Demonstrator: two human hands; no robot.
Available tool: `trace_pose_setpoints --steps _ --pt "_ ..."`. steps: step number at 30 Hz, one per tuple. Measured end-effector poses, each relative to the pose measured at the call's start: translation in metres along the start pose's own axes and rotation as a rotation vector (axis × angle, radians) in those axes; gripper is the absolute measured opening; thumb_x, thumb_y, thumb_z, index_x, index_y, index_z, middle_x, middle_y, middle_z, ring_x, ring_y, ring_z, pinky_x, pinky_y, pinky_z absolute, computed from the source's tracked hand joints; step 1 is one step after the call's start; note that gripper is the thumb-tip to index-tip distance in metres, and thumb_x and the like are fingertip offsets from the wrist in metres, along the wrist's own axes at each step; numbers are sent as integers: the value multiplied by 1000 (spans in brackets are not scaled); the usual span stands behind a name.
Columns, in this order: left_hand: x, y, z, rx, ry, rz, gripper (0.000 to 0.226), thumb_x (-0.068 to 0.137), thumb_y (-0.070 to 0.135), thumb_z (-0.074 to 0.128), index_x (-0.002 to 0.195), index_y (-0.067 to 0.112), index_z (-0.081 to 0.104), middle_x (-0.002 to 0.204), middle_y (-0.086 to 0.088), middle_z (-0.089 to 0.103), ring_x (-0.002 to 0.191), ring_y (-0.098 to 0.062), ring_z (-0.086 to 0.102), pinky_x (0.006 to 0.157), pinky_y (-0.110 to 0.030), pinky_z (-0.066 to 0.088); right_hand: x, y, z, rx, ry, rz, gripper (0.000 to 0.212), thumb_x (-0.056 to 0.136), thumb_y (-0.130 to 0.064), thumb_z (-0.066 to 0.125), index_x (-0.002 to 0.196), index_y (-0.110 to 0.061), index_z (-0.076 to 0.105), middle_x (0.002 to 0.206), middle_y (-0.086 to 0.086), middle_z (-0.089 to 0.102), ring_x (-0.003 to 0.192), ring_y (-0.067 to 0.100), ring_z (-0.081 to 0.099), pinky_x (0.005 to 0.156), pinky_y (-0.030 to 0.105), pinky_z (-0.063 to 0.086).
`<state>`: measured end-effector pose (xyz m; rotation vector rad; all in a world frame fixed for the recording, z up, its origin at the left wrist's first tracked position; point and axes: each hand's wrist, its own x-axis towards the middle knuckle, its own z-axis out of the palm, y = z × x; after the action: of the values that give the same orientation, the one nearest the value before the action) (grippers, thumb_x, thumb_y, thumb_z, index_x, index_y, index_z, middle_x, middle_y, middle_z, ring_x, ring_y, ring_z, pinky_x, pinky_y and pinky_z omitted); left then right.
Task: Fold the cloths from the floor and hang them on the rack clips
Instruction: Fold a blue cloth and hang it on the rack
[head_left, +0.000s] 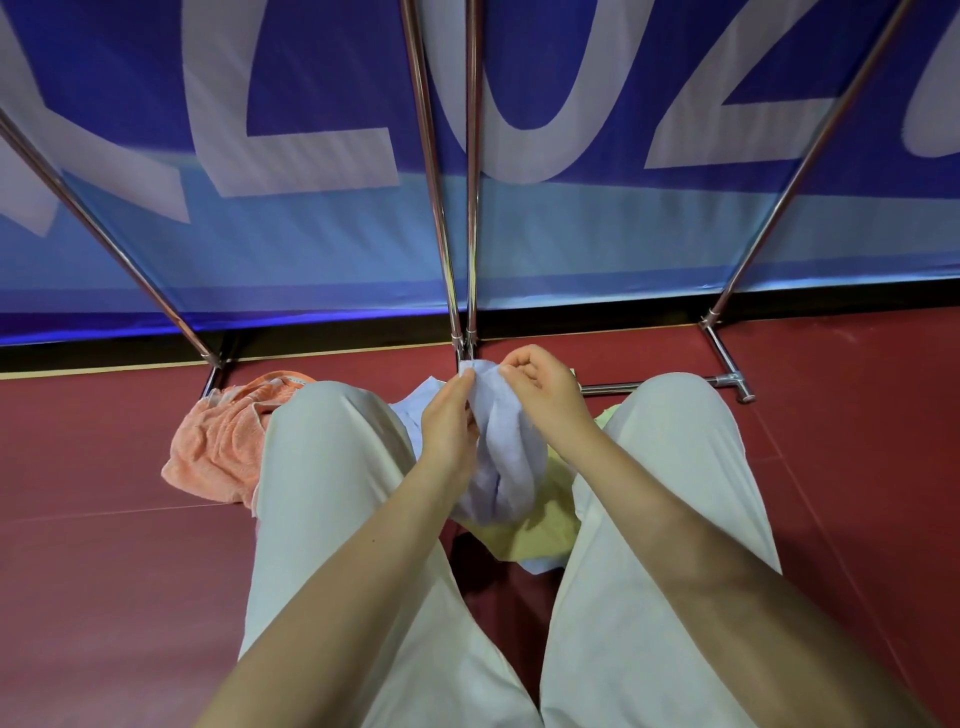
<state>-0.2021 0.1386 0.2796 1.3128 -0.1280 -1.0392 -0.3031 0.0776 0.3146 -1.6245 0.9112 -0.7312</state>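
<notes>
While both sets of fingers curl around its upper edge, the pale lavender-blue cloth (506, 447) hangs bunched between the person's knees, held up off the floor: the left hand (451, 422) pinches the cloth's top left corner between thumb and fingertips, and the right hand (540, 387) grips the fabric just beside it, knuckles up, the two hands nearly touching over the same short stretch of hem. Below the hands the cloth falls in soft vertical folds, its lower end resting on a yellow cloth (535, 525) that lies crumpled on the floor between the legs, with a bit of another light blue cloth (540, 564) showing at its near edge. Both bare forearms reach in from the near side, over legs in pale cream trousers (332, 493) that spread left and right. To the left, partly hidden behind the left knee, an orange towel-like cloth (218, 447) lies heaped on the dark red floor (104, 571). Just beyond the hands stands the chrome tube rack (470, 208), its poles rising to the far side and its foot bar (727, 382) lying on the floor to the right. Behind the rack a blue banner (311, 234) with large white letters covers the far wall
</notes>
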Motion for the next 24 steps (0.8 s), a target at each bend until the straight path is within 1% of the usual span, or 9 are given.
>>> trace_pose_setpoints --steps 2,5,9,11,15,18,20,22,24 --pt "1 -2 -2 -29 -53 -14 44 97 37 51 112 -2 64 91 -12 60 88 -17 58 74 -24 48 0 -1 -1 88 25 24 7 94 -9 53 92 -11 59 78 -7 60 67 -8 54 65 7 43" --pt "-1 -2 1 -56 -83 -14 32 99 27 50 107 0 64 83 -8 60 81 -13 57 67 -18 50 -1 -2 0 177 42 51 8 95 -8 51 92 -11 58 78 -9 58 66 -11 53 65 6 41" --pt "-1 -1 6 -91 -128 -58 33 100 27 47 120 4 59 101 -8 64 93 -17 62 77 -24 53 -1 -2 4 199 60 92 9 96 -11 50 93 -11 58 80 -11 58 68 -10 53 64 5 41" --pt "0 -1 9 -109 -136 -76 27 101 28 45 114 8 58 96 -2 67 91 -13 62 76 -22 53 1 0 6 161 125 89 8 95 -12 51 92 -11 58 80 -9 59 70 -4 54 61 6 41" --pt "2 -5 15 -165 -72 -128 26 101 25 46 90 10 64 72 2 67 85 -10 60 79 -23 48 3 4 7 111 263 76 6 92 -13 56 90 -8 58 77 -6 59 68 3 52 59 10 41" --pt "1 -10 18 -114 -96 -134 27 99 30 50 98 9 66 90 -6 67 97 -16 62 96 -31 47 5 8 6 144 317 152 11 91 -17 58 91 -6 59 75 -5 59 68 4 53 62 15 43" --pt "-3 -11 20 -101 -96 -128 24 98 29 50 98 9 64 97 -10 62 103 -19 59 101 -34 43 6 10 5 169 345 196 13 92 -18 59 92 -5 60 76 -4 60 69 6 54 66 19 44" --pt "-7 -13 24 -86 -98 -92 23 99 26 50 91 9 63 94 -12 61 100 -21 59 97 -35 46 7 12 5 193 368 217 11 91 -18 59 90 -7 60 78 -3 61 73 8 57 69 22 46" --pt "-15 -11 28 -75 -105 -63 27 99 28 50 84 10 64 84 -10 64 89 -21 64 86 -33 50 8 11 4 203 379 220 10 91 -18 59 89 -9 60 79 -4 62 75 8 58 68 19 47"
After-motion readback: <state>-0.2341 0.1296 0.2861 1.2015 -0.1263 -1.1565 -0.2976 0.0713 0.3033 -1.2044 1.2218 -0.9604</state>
